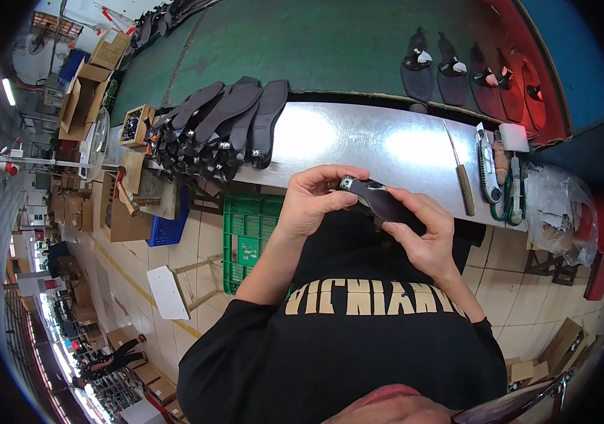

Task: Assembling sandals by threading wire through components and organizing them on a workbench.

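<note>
In front of my chest I hold a dark shoe sole in both hands. My left hand is closed on its end with a small shiny silver piece, thumb below and fingers above. My right hand grips the wider end between thumb and fingers. The fingers partly cover the sole. Beyond my left hand, a heap of similar dark soles with shiny silver pieces lies on the metal bench.
Several dark sandals lie on the green belt behind the bench. At right are an awl, a utility knife, green-handled scissors and a plastic bag. A green crate stands below, left.
</note>
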The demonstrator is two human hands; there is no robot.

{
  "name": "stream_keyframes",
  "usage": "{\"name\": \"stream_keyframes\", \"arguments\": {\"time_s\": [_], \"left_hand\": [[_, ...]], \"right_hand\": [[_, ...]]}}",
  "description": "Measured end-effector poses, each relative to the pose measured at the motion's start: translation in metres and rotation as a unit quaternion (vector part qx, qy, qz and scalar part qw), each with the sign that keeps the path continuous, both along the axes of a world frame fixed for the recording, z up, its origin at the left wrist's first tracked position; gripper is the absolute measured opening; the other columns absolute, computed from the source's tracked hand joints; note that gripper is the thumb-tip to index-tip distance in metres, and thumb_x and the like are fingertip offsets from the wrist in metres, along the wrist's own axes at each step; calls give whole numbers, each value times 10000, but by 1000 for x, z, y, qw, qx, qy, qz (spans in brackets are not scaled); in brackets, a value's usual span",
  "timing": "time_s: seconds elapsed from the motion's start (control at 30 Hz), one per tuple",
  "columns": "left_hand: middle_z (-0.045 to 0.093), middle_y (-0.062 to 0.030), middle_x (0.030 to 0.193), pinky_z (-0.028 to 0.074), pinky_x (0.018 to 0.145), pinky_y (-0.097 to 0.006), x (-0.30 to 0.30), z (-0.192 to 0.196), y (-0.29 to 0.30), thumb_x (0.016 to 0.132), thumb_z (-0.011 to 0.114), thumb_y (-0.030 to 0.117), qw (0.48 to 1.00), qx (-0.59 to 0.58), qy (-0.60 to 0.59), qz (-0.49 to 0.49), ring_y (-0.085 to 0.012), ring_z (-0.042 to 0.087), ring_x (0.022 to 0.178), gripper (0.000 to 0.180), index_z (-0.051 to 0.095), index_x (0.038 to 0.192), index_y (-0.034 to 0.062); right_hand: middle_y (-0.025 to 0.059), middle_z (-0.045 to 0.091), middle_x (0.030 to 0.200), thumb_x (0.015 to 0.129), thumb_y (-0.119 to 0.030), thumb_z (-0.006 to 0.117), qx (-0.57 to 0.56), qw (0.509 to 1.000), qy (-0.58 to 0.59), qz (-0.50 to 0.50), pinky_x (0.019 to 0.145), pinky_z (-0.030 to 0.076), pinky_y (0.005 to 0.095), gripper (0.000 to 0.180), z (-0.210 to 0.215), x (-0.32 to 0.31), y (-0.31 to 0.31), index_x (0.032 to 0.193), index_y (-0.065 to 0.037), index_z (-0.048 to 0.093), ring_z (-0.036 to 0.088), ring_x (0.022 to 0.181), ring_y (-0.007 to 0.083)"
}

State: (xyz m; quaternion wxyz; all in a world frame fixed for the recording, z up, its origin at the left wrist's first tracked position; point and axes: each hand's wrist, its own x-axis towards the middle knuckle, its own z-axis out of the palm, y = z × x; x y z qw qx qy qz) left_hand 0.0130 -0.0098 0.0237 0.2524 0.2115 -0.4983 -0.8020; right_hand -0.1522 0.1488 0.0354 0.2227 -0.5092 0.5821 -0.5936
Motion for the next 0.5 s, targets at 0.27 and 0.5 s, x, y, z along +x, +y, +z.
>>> {"name": "stream_keyframes", "arguments": {"time_s": [0.27, 0.5], "left_hand": [[676, -205, 1146, 574, 751, -255, -1, 5, 3, 754, 712, -75, 1000, -29, -5, -1, -196, 683, 945, 325, 679, 1075, -32], [645, -250, 1210, 578, 758, -255, -3, 5, 6, 754, 669, -124, 995, -101, 1, -28, -221, 688, 990, 352, 714, 1090, -29]], "right_hand": [[119, 683, 887, 742, 18, 731, 12, 1000, -5, 3, 710, 490, 291, 445, -1, 1, 0, 1182, -4, 667, 643, 762, 205], [123, 666, 852, 750, -11, 725, 34, 998, 44, 25, 679, 490, 315, 424, 5, -5, 1, 1171, -25, 676, 638, 742, 239]]}}
